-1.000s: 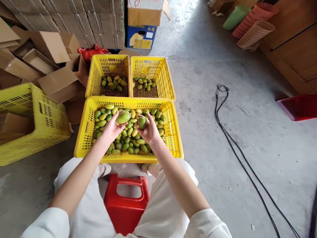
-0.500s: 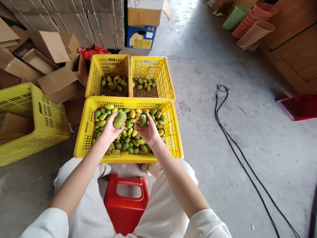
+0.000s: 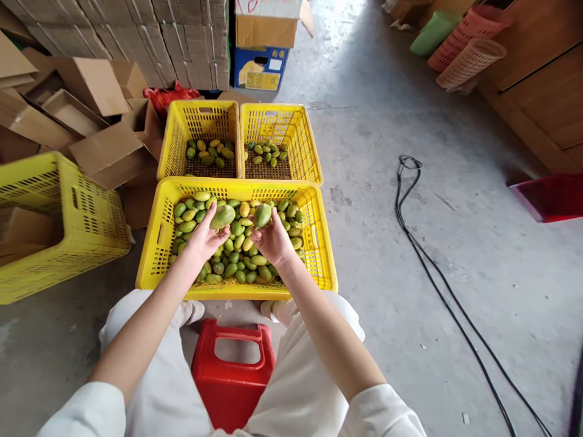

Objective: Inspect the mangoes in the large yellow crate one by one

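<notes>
My left hand holds a large green mango with a yellowish tinge, its thumb along the near side and the fingers beneath. In my right hand is a smaller, rounder green mango, gripped between thumb and fingers. Both hands hover side by side over a wide yellow crate, the two fruits a short gap apart. Many loose green and yellow mangoes fill the bottom of that crate, partly hidden by my hands.
Two smaller yellow crates, the left one and the right one, stand just beyond, each with several mangoes. Another yellow crate and cardboard boxes are at left. A red stool sits between my legs; a black cable lies right.
Both mangoes have been turned slightly in my hands. The left one now lies more sideways, and the right one sits a little higher, showing more of its surface.
</notes>
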`<state>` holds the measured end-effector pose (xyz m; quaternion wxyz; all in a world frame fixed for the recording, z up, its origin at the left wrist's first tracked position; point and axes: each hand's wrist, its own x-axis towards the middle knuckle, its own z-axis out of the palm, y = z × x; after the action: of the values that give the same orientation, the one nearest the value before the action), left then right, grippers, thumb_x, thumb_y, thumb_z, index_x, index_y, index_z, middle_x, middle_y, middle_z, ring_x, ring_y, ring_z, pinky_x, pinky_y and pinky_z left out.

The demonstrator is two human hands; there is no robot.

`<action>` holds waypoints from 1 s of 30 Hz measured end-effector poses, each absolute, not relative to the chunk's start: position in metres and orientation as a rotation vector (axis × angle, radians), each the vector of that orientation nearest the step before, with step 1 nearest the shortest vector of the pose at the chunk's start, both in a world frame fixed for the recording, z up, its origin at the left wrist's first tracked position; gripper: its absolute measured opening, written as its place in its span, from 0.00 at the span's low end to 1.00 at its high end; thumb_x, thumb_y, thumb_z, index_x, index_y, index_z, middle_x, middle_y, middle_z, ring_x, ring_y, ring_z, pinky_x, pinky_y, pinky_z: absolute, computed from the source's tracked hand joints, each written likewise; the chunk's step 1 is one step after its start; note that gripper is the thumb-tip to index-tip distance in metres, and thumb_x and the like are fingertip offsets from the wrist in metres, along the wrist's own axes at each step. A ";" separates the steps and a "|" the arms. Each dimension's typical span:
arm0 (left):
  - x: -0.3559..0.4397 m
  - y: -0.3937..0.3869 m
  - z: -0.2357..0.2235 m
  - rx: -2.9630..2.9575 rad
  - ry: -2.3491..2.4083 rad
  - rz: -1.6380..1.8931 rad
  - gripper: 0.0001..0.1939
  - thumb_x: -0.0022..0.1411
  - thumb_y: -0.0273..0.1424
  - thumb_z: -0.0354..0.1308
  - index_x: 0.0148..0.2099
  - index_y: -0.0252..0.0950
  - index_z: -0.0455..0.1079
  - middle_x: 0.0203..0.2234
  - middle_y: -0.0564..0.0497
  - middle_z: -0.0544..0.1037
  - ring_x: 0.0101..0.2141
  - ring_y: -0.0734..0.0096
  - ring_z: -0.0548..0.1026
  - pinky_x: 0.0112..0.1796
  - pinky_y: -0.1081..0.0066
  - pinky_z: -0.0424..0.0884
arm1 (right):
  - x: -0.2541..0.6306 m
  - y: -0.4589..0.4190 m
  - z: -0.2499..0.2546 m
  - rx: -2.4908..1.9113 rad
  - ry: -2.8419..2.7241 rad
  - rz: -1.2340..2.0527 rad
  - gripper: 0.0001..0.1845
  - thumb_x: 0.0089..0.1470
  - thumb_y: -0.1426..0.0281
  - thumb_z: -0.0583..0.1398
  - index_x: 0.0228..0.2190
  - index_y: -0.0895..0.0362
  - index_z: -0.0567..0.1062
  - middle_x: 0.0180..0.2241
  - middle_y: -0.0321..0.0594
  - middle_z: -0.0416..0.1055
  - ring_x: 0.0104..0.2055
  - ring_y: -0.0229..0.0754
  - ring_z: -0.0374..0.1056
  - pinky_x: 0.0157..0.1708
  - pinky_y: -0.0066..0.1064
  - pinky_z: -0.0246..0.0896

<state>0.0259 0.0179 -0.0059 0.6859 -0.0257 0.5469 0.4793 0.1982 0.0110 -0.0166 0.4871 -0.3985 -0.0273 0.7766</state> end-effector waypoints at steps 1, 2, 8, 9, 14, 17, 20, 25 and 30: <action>0.027 0.018 -0.004 -0.079 1.230 1.084 0.09 0.71 0.37 0.73 0.47 0.39 0.79 0.34 0.48 0.79 0.32 0.69 0.76 0.33 0.74 0.76 | 0.198 0.011 -0.016 -0.970 -0.040 1.877 0.16 0.69 0.53 0.67 0.38 0.51 0.76 0.30 0.33 0.78 0.22 0.34 0.66 0.21 0.23 0.63; 0.027 0.018 -0.002 -0.093 1.233 1.097 0.07 0.72 0.35 0.71 0.46 0.38 0.78 0.35 0.48 0.80 0.32 0.70 0.77 0.34 0.74 0.78 | 0.198 0.011 -0.016 -0.968 -0.014 1.871 0.13 0.69 0.55 0.67 0.39 0.50 0.76 0.31 0.34 0.79 0.26 0.37 0.72 0.24 0.25 0.69; 0.031 0.018 -0.004 -0.058 1.262 1.186 0.07 0.70 0.24 0.71 0.48 0.39 0.79 0.41 0.47 0.85 0.43 0.68 0.84 0.42 0.76 0.80 | 0.198 0.010 -0.023 -0.919 0.027 1.813 0.09 0.65 0.62 0.68 0.34 0.50 0.75 0.38 0.37 0.82 0.41 0.44 0.81 0.35 0.31 0.78; 0.031 0.018 -0.006 -0.043 1.270 1.197 0.11 0.68 0.24 0.72 0.50 0.40 0.80 0.42 0.47 0.86 0.46 0.66 0.84 0.44 0.75 0.81 | 0.198 0.010 -0.025 -0.918 0.027 1.796 0.11 0.64 0.64 0.68 0.32 0.50 0.74 0.39 0.37 0.82 0.43 0.45 0.82 0.36 0.31 0.79; 0.026 0.017 -0.015 0.001 1.234 1.215 0.11 0.66 0.28 0.75 0.49 0.41 0.80 0.43 0.47 0.87 0.45 0.67 0.85 0.40 0.75 0.79 | 0.196 0.012 -0.031 -0.899 -0.011 1.711 0.07 0.61 0.73 0.66 0.38 0.50 0.75 0.44 0.35 0.84 0.50 0.44 0.84 0.48 0.36 0.82; 0.023 0.016 -0.016 -0.005 1.215 1.196 0.09 0.68 0.35 0.74 0.46 0.41 0.78 0.43 0.49 0.87 0.38 0.71 0.82 0.32 0.77 0.72 | 0.196 0.012 -0.032 -0.923 -0.011 1.744 0.14 0.57 0.75 0.64 0.43 0.49 0.73 0.41 0.36 0.83 0.49 0.47 0.84 0.49 0.41 0.84; 0.021 0.016 -0.014 -0.042 1.192 1.174 0.11 0.71 0.42 0.70 0.48 0.41 0.78 0.43 0.49 0.87 0.31 0.74 0.78 0.29 0.76 0.69 | 0.197 0.012 -0.029 -0.945 0.051 1.812 0.15 0.53 0.75 0.61 0.43 0.49 0.72 0.38 0.41 0.83 0.47 0.51 0.84 0.45 0.43 0.86; 0.022 0.019 -0.009 -0.118 1.249 1.093 0.19 0.81 0.47 0.55 0.48 0.38 0.78 0.35 0.46 0.84 0.26 0.73 0.75 0.28 0.76 0.71 | 0.199 0.009 -0.023 -0.899 0.070 1.863 0.15 0.53 0.72 0.61 0.43 0.51 0.76 0.37 0.40 0.83 0.42 0.49 0.83 0.38 0.38 0.84; 0.025 0.021 -0.008 -0.056 1.259 1.095 0.08 0.76 0.38 0.64 0.47 0.40 0.79 0.37 0.47 0.83 0.37 0.67 0.80 0.36 0.72 0.79 | 0.198 0.008 -0.021 -0.959 0.063 1.821 0.11 0.56 0.73 0.64 0.42 0.50 0.78 0.33 0.35 0.83 0.34 0.42 0.78 0.31 0.29 0.79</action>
<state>0.0245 0.0206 -0.0078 0.6713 -0.0248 0.5590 0.4860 0.1979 0.0084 -0.0206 0.5153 -0.3991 0.0264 0.7579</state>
